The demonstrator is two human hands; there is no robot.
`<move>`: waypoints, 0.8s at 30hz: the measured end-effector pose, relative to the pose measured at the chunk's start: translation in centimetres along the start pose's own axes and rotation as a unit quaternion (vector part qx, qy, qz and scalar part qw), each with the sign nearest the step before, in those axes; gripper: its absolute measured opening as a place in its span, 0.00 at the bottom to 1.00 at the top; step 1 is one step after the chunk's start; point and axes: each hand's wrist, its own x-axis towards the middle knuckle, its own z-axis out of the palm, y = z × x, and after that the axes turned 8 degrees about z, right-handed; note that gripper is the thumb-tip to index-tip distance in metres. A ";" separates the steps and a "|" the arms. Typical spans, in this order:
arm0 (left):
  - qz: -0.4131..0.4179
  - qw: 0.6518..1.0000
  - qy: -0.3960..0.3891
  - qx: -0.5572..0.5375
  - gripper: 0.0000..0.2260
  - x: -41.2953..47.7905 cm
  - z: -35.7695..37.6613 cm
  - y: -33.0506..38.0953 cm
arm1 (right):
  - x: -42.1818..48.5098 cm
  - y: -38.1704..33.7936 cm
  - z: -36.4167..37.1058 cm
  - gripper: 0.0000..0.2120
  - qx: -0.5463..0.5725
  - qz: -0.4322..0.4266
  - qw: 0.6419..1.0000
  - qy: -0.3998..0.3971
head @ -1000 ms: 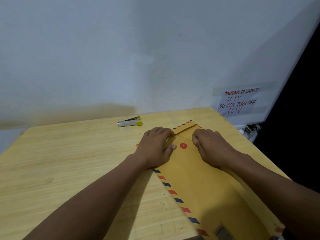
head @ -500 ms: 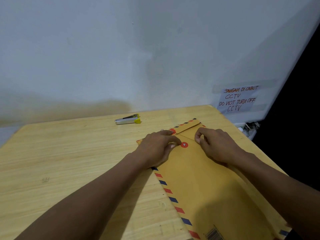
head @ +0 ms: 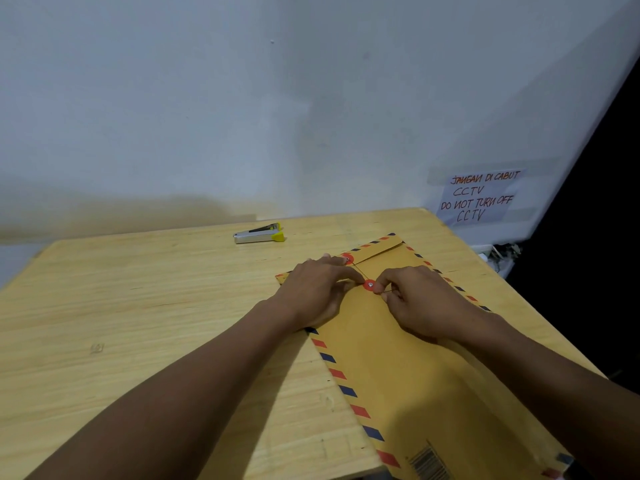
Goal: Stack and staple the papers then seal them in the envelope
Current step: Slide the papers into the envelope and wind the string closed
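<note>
A brown envelope (head: 408, 368) with a red-and-blue striped border lies on the wooden table (head: 145, 306), its flap folded down at the far end. Two red discs sit on it: one on the flap (head: 347, 259) and one on the body (head: 370, 285). A thin string (head: 357, 270) runs between them. My left hand (head: 317, 289) presses flat on the envelope's left side beside the lower disc. My right hand (head: 420, 301) pinches the string end just right of that disc. The papers are not visible.
A silver stapler (head: 259, 233) with a yellow end lies near the table's far edge by the white wall. A handwritten notice (head: 479, 197) is taped to the wall at right. The table's right edge drops into a dark gap with cables (head: 502, 252).
My left hand slid down off the flap, uncovering the upper red disc. My right hand moved left to the lower disc, now pinching the string stretched between the discs.
</note>
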 end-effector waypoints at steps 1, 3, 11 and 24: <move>-0.006 1.000 0.011 -0.012 0.14 -0.1 0.2 -0.2 | 0.1 -0.2 -0.1 0.10 0.016 0.013 1.000 -0.011; -0.040 0.997 0.055 -0.045 0.14 -0.2 0.7 -0.8 | 0.2 -0.8 -0.4 0.08 0.028 0.041 0.998 -0.031; -0.132 0.984 0.120 0.019 0.20 -0.4 1.6 -1.4 | 1.5 -2.5 -2.4 0.02 -0.114 0.060 0.985 -0.111; -0.013 0.990 0.083 -0.111 0.17 -1.6 0.5 -3.6 | 6.3 -5.5 -3.4 0.07 -0.155 -0.097 0.976 -0.122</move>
